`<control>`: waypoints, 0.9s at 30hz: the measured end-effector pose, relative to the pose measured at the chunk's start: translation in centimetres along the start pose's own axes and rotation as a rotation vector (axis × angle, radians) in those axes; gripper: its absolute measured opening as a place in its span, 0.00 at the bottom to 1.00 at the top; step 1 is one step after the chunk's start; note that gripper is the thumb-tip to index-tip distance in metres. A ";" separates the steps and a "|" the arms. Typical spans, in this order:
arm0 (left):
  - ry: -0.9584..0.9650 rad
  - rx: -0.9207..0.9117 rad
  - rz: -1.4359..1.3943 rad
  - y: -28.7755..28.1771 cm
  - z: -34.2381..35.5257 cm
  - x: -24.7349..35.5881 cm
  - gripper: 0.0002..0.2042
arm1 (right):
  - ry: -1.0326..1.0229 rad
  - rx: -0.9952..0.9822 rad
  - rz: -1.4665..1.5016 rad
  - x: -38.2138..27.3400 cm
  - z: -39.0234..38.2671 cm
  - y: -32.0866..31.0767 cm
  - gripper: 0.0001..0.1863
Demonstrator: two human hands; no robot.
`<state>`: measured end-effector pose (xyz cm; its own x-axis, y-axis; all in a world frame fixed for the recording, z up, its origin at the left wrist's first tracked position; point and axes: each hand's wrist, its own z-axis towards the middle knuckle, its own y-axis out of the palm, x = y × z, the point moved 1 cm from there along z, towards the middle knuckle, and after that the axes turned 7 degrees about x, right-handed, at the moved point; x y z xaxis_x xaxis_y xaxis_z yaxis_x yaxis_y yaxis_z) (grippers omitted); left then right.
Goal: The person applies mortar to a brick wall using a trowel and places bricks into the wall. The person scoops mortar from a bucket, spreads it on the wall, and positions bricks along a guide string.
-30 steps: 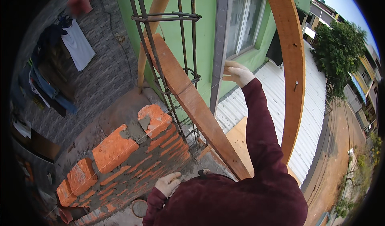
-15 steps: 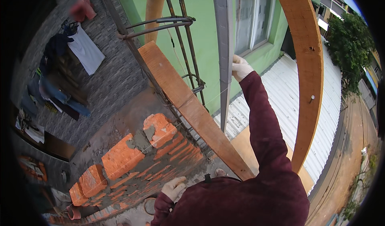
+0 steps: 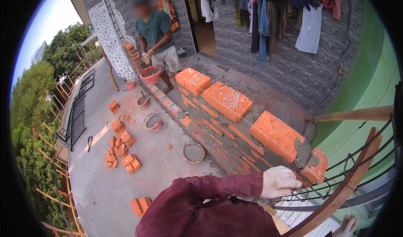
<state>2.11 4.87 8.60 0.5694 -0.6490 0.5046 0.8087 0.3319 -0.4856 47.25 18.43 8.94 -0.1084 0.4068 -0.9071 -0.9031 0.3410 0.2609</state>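
Observation:
My left hand (image 3: 280,182), in a pale glove, is at the near end of the brick wall (image 3: 235,142), just below its top bricks. Its fingers are loosely bent, with nothing visible in them. Low at the right edge, my gloved right hand (image 3: 347,225) is partly cut off, beyond a curved-looking wooden board (image 3: 336,203). Its fingers are bent together; what they hold is hidden. A row of orange bricks (image 3: 275,136) tops the wall, with grey mortar (image 3: 303,153) between the last two. A thin string runs along them.
A person (image 3: 155,35) stands beyond the wall near a red bucket (image 3: 150,74). Loose bricks (image 3: 119,142) and a mortar-filled basin (image 3: 193,152) are on the concrete floor at left. Rebar (image 3: 348,165) sticks out at right; clothes (image 3: 308,29) hang on the far wall.
The view has swung left, bringing the person, floor and loose bricks into sight. My left hand has come up to the wall's end; my right hand now appears low at the right edge.

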 end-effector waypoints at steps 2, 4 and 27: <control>0.143 0.099 0.157 -0.4 2.1 0.6 0.20 | -0.124 0.065 -0.222 -2.5 -1.0 2.6 0.14; 0.183 0.093 0.321 -0.8 3.4 0.5 0.22 | -0.430 0.076 -0.347 -3.8 -0.3 5.1 0.12; 0.128 -0.023 0.640 0.3 6.6 -2.0 0.15 | -0.240 -0.241 -0.443 -7.6 1.5 8.3 0.22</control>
<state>2.16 10.83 12.16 0.9140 -0.4050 0.0228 0.3120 0.6661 -0.6775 41.21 19.50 18.47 0.3753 0.4599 -0.8047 -0.9134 0.3310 -0.2368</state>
